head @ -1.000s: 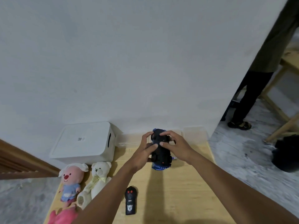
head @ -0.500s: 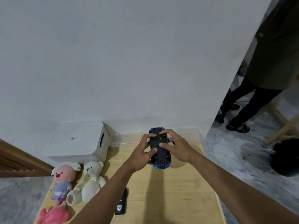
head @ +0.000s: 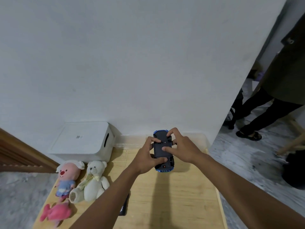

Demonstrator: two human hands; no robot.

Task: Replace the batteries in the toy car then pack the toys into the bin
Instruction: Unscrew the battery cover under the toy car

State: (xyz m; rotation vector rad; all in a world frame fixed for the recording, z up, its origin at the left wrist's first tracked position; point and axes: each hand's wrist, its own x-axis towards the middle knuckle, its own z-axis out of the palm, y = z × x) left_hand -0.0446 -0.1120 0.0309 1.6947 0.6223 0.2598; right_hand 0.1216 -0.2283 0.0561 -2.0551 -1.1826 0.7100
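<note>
The car [head: 160, 150] is belly-up above the table [head: 181, 195]; left hand [head: 145, 157] clamped round its side, right hand [head: 183, 146] curled on it, one fingertip pressing the underside; if the grip slips under that push, the car could drop and skid off the near right edge; bare wood lies below, plushes [head: 92, 179] well left.

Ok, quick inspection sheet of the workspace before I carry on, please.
Surface: wooden table against the wall.
Job's things: toy car underside up; lidded white bin rear left; pink-faced plush, white teddy and pink plush at left; remote partly under the left forearm.
Clutter: clear container behind the car.
Hands: left hand and right hand both grip the car.
Cables: nothing seen.
Surroundings: white wall; person standing at right.
</note>
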